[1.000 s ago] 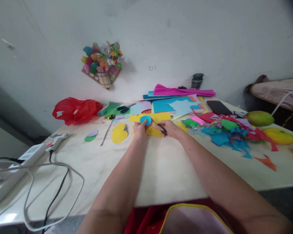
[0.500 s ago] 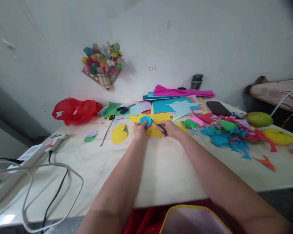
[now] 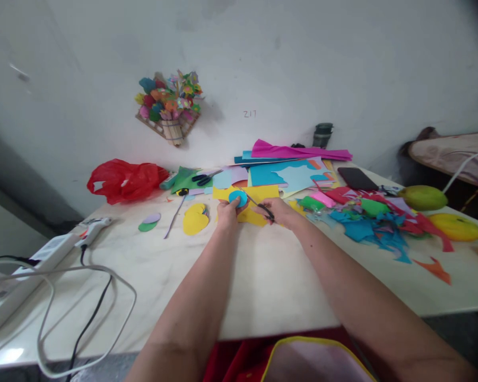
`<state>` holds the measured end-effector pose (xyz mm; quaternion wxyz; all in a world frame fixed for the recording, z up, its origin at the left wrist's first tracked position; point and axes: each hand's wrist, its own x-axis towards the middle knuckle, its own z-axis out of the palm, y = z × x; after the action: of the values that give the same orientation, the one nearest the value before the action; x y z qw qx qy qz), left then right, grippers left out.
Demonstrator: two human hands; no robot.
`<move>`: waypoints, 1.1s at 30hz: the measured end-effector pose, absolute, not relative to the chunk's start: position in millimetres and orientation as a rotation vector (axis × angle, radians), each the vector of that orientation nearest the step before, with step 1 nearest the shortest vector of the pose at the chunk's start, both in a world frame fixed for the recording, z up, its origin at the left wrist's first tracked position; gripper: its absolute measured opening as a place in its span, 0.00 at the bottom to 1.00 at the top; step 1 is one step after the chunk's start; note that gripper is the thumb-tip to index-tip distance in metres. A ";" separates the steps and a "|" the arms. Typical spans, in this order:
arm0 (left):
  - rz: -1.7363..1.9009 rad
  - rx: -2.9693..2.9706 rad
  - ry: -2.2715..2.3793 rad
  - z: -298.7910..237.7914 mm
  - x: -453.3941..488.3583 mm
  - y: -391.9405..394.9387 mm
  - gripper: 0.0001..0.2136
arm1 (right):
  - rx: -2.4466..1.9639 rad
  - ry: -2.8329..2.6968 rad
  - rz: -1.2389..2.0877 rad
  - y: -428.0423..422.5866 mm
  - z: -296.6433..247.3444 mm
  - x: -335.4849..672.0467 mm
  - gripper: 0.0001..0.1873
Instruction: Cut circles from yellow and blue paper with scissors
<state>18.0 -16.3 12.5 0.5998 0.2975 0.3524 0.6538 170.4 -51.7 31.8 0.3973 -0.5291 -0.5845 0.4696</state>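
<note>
My left hand pinches a small round blue paper piece over the table. My right hand grips black-handled scissors, whose blades point up-left to the edge of the blue piece. Both hands hover over a yellow paper sheet. Yellow cut-out shapes lie just left of my left hand.
A heap of coloured paper scraps lies to the right, with a black phone and yellow-green fruits. Stacked coloured sheets sit at the back. A red plastic bag, second scissors, cables and a power strip lie left.
</note>
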 end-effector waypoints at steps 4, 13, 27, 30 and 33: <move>1.506 0.711 0.816 11.2 15.2 -15.6 0.10 | -1.342 -1.480 1.189 -52.6 33.3 170.6 0.17; 1.482 0.739 0.836 10.4 10.8 -14.1 0.07 | -1.347 -1.507 1.192 -56.5 37.7 171.6 0.17; 1.495 0.772 0.800 8.7 8.8 -13.9 0.07 | -1.320 -1.504 1.239 -54.3 34.7 173.0 0.17; 1.475 0.783 0.796 7.8 7.9 -13.0 0.08 | -1.312 -1.491 1.265 -52.6 32.3 174.6 0.15; 1.454 0.805 0.774 6.8 7.1 -12.3 0.08 | -1.309 -1.495 1.273 -50.5 29.1 176.8 0.15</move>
<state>7.1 -12.3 6.8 0.6084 0.3484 0.3350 0.6295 176.8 -50.5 29.1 0.3808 -0.5130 -0.5858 0.4986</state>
